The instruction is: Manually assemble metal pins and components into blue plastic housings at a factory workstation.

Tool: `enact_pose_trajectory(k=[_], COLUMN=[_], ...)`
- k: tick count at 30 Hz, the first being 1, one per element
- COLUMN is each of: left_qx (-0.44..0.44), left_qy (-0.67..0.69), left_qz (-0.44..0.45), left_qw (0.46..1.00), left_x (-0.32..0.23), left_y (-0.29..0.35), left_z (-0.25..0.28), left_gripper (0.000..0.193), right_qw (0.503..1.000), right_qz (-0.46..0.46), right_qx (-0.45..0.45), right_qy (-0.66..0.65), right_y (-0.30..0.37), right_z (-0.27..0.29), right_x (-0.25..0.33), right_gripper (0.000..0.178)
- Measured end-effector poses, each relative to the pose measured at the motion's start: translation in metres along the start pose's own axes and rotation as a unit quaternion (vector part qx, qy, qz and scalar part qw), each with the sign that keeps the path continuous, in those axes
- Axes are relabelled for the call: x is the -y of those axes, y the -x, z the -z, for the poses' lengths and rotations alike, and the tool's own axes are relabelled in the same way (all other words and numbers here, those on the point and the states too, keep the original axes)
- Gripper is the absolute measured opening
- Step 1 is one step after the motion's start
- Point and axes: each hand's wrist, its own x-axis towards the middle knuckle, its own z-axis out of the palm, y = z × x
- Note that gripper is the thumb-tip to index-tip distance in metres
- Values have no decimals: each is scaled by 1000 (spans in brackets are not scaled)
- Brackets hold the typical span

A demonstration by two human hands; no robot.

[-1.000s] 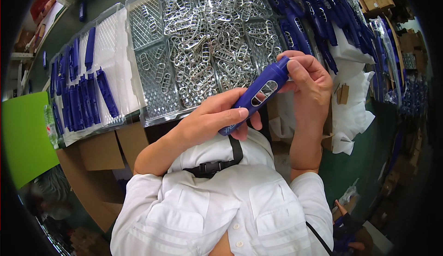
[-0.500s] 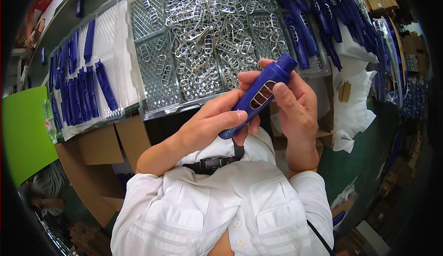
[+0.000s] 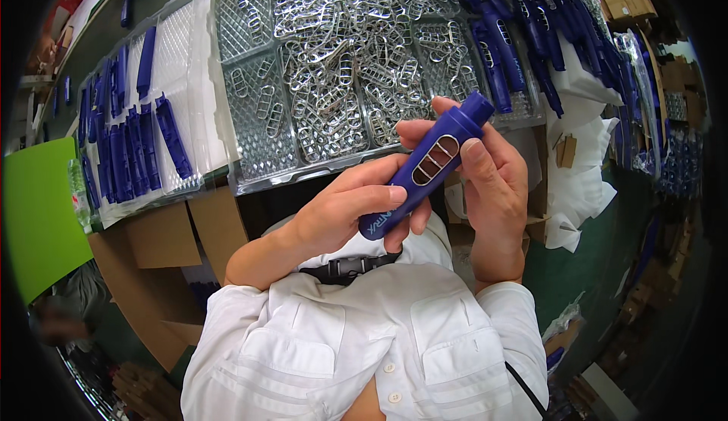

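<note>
Between my two hands I hold a blue plastic handle housing (image 3: 402,204), tilted with its narrower collar end up to the right. A chrome slotted frame (image 3: 435,160) sits around the oval window in its side. My left hand (image 3: 356,197) is closed round the lower end, thumb lying along the shell. My right hand (image 3: 493,174) grips the upper end, its thumb on the shell by the chrome frame. Just beyond my hands is a clear divided tray (image 3: 260,180), with many loose chrome frames (image 3: 326,95) heaped in its compartments.
Blue half shells (image 3: 129,155) lie in rows on a white-lined tray at the left. More blue housings with chrome frames (image 3: 497,49) are piled at the far right. Open cardboard boxes (image 3: 144,269) stand below the table edge, and a bright green panel (image 3: 38,216) is at far left.
The blue housing has turned slightly in my hands, so its window and chrome frame face up more. Both hands have shifted a little, keeping their grip.
</note>
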Motion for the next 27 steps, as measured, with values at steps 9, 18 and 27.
enact_pose_trajectory(k=[9,18,27], left_qx=[7,-16,-218], left_qy=[34,34,-130], left_qz=[-4,12,-152], left_qw=[999,999,955], left_x=[4,-4,-67], left_y=[-2,17,60], left_z=[4,17,25], left_gripper=[49,58,53], right_qw=[998,996,998], right_qz=[-13,-22,46], right_qx=[38,43,31], right_qy=[-39,-75,-2], right_y=[-2,-17,-36], right_z=[9,6,12], right_x=[-4,-8,-17], right_gripper=[57,60,55])
